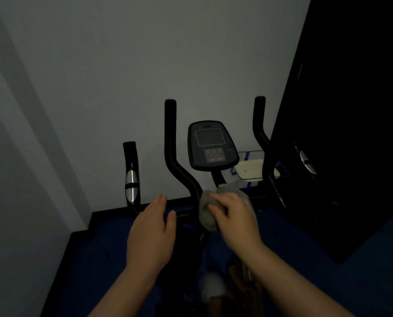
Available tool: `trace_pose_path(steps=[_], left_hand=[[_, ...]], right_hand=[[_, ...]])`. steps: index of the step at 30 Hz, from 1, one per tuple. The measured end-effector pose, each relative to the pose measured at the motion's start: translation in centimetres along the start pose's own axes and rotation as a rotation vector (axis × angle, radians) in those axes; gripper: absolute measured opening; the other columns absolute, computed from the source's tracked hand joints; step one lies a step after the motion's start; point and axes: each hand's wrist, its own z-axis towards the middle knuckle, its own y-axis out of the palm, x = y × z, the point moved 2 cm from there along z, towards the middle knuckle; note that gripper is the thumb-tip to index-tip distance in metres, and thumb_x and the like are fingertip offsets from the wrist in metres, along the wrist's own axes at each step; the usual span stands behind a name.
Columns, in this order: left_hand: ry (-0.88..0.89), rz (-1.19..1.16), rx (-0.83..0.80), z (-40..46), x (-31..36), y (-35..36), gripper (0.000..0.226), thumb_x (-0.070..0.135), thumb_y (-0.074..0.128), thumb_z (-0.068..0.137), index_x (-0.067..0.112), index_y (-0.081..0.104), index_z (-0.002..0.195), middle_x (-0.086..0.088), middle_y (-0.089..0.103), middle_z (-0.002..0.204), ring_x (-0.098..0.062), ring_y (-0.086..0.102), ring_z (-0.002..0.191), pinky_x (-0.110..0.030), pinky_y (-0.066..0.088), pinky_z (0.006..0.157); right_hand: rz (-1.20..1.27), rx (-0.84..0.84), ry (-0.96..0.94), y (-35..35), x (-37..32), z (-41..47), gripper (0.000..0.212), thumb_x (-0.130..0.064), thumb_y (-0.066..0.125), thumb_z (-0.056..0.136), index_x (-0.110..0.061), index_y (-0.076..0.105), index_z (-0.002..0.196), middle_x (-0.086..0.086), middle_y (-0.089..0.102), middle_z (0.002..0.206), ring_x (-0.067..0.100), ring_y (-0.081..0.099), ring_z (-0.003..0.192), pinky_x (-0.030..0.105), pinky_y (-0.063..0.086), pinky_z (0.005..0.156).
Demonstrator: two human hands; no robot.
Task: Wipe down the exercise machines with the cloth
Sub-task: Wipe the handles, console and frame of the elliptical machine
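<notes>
A black exercise bike stands before me in a dim room, its console [211, 146] on a stalk between two tall curved handlebars [171, 143]. My right hand [233, 216] grips a bunched grey cloth [207, 216] and holds it against the lower bend of the left handlebar, just below the console stalk. My left hand [153, 232] hovers flat, fingers straight, to the left of that bar and holds nothing. The right handlebar [262, 143] rises on the far side of the console.
A shorter grip with silver sensor plates [131, 179] stands at the left, and a matching one [306, 162] at the right. A pale wall is close behind. A dark panel [350, 110] fills the right. Blue floor lies below, with a clear tray [256, 168] by the wall.
</notes>
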Motion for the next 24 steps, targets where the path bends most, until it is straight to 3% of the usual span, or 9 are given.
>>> trace_pose_path(steps=[2, 5, 9, 12, 14, 17, 20, 21, 24], left_hand=[[-0.002, -0.006, 0.008, 0.0, 0.0, 0.0, 0.052, 0.034, 0.042, 0.101, 0.023, 0.031, 0.150, 0.008, 0.029, 0.155, -0.008, 0.029, 0.141, -0.029, 0.023, 0.117], [0.023, 0.011, 0.017, -0.4, 0.2, -0.1, 0.051, 0.032, 0.043, 0.100, 0.023, 0.031, 0.150, 0.008, 0.029, 0.155, -0.008, 0.029, 0.141, -0.028, 0.023, 0.116], [0.088, 0.052, -0.003, -0.7, 0.3, -0.1, 0.053, 0.031, 0.046, 0.099, 0.023, 0.031, 0.149, 0.007, 0.031, 0.154, -0.009, 0.030, 0.140, -0.028, 0.023, 0.116], [0.155, 0.089, -0.005, -0.2, 1.7, 0.4, 0.054, 0.030, 0.049, 0.098, 0.022, 0.032, 0.149, 0.006, 0.035, 0.152, -0.011, 0.033, 0.138, -0.024, 0.023, 0.112], [0.184, 0.060, -0.004, 0.3, 2.8, 1.1, 0.054, 0.029, 0.048, 0.099, 0.021, 0.031, 0.149, 0.005, 0.036, 0.151, -0.012, 0.035, 0.137, -0.024, 0.025, 0.111], [0.207, 0.078, 0.002, 0.4, 3.2, 2.7, 0.058, 0.037, 0.039, 0.100, 0.024, 0.020, 0.153, 0.007, 0.022, 0.158, -0.010, 0.029, 0.141, -0.030, 0.028, 0.115], [0.218, 0.103, 0.048, 0.2, 2.7, 3.4, 0.065, 0.052, 0.020, 0.095, 0.027, 0.012, 0.154, 0.012, 0.010, 0.159, -0.004, 0.021, 0.142, -0.030, 0.029, 0.114], [0.231, 0.112, 0.057, 0.1, 2.7, 3.4, 0.067, 0.054, 0.015, 0.092, 0.028, 0.011, 0.154, 0.013, 0.008, 0.159, -0.003, 0.020, 0.142, -0.030, 0.029, 0.114], [0.257, 0.129, 0.066, 0.2, 2.6, 3.5, 0.066, 0.054, 0.013, 0.092, 0.029, 0.015, 0.153, 0.013, 0.011, 0.159, -0.004, 0.023, 0.141, -0.031, 0.032, 0.112]], right_hand=[[0.015, 0.065, 0.045, 0.0, -0.2, 1.7, 0.033, -0.017, 0.057, 0.095, -0.018, 0.061, 0.128, 0.004, 0.060, 0.117, 0.016, 0.052, 0.109, 0.023, 0.039, 0.092], [-0.084, 0.031, 0.063, 1.4, -0.4, 0.6, 0.031, -0.021, 0.052, 0.098, -0.019, 0.061, 0.128, 0.002, 0.060, 0.120, 0.017, 0.047, 0.113, 0.016, 0.028, 0.089], [0.017, -0.048, 0.016, -0.8, -0.1, -2.7, 0.026, -0.021, 0.060, 0.094, -0.022, 0.066, 0.119, -0.007, 0.058, 0.113, 0.008, 0.051, 0.109, 0.019, 0.041, 0.094], [-0.075, 0.164, -0.066, -4.1, 0.7, -2.8, 0.032, -0.020, 0.061, 0.093, -0.030, 0.062, 0.123, -0.016, 0.054, 0.114, 0.001, 0.043, 0.109, 0.011, 0.036, 0.089], [-0.161, 0.273, -0.075, -4.6, 1.9, -2.9, 0.037, -0.018, 0.062, 0.092, -0.033, 0.057, 0.126, -0.020, 0.049, 0.116, -0.003, 0.037, 0.112, 0.013, 0.036, 0.092], [-0.286, 0.224, -0.072, -2.7, 3.6, -3.6, 0.042, -0.010, 0.067, 0.088, -0.026, 0.060, 0.127, -0.019, 0.043, 0.129, -0.006, 0.026, 0.123, 0.027, 0.032, 0.108], [-0.259, 0.134, -0.091, -1.7, 4.3, -2.4, 0.041, -0.014, 0.059, 0.095, -0.024, 0.054, 0.134, -0.018, 0.033, 0.141, -0.010, 0.015, 0.132, 0.008, 0.009, 0.108], [-0.248, 0.088, -0.074, -1.8, 4.1, -1.2, 0.038, -0.018, 0.053, 0.098, -0.025, 0.052, 0.136, -0.018, 0.033, 0.143, -0.009, 0.017, 0.133, 0.004, 0.008, 0.106], [-0.209, -0.097, 0.052, -2.1, 3.6, 3.1, 0.032, -0.026, 0.045, 0.102, -0.022, 0.058, 0.130, -0.005, 0.054, 0.134, 0.008, 0.047, 0.121, 0.015, 0.033, 0.092]])
